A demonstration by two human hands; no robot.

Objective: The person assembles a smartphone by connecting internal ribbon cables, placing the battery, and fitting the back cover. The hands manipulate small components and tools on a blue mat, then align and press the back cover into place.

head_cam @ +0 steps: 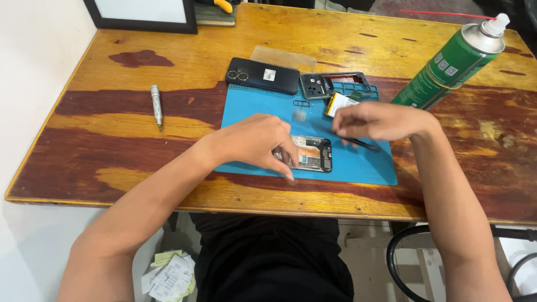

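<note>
My left hand (258, 140) rests on an opened phone body (313, 154) lying on a blue work mat (363, 165), fingers pressing its left end. My right hand (377, 120) hovers just to the right and above it, pinching a thin dark tool (361, 144) that points down toward the mat. The hand is blurred from motion. Behind the hands lie a black phone back cover (263, 75), a dark frame piece with camera holes (316, 86) and a flat battery (338, 102).
A green spray can (447, 64) with a white nozzle leans at the right. A silver screwdriver (156, 105) lies at the left on the wooden table (112, 145). A dark picture frame (142, 14) stands at the back left. Papers lie on the floor.
</note>
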